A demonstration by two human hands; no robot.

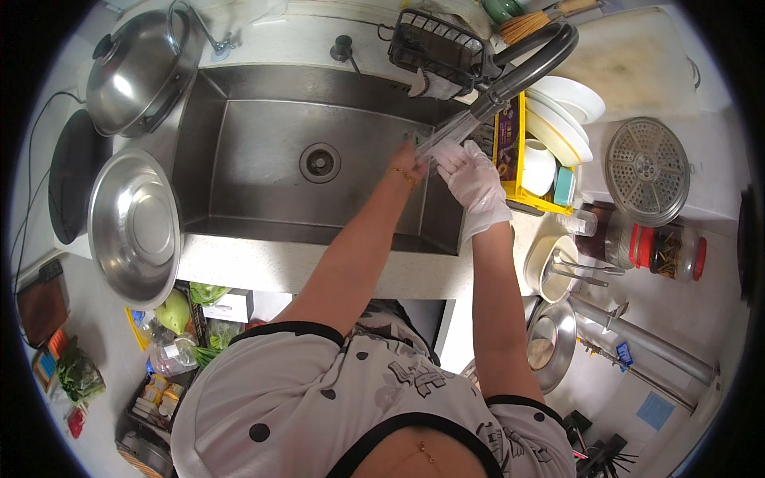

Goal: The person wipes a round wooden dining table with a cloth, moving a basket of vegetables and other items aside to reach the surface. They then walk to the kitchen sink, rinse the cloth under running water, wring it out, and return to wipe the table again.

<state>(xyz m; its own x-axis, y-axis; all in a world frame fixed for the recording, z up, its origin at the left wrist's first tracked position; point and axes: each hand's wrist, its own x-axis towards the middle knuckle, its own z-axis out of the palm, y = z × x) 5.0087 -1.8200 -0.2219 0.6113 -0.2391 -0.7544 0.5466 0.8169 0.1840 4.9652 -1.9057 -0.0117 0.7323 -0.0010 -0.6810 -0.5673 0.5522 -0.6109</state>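
Note:
Water sprays from the grey faucet (491, 103) over both hands, at the right end of the stainless steel sink (269, 137). My left hand (410, 156), bare with a bracelet at the wrist, is under the stream; its fingers are partly hidden by the water, and a small green bit shows near them. Close beside it, my right hand (469, 173) wears a clear plastic glove, its fingers bent in the spray. Whether either hand holds something cannot be made out. The sink's drain (320, 162) lies left of the hands.
A yellow rack (541, 201) with white dishes stands right of the sink, below a black wire caddy (439, 45). A steel basin (134, 227) and a lidded wok (140, 71) are at the left. A cream container (553, 269) with utensils stands at the right.

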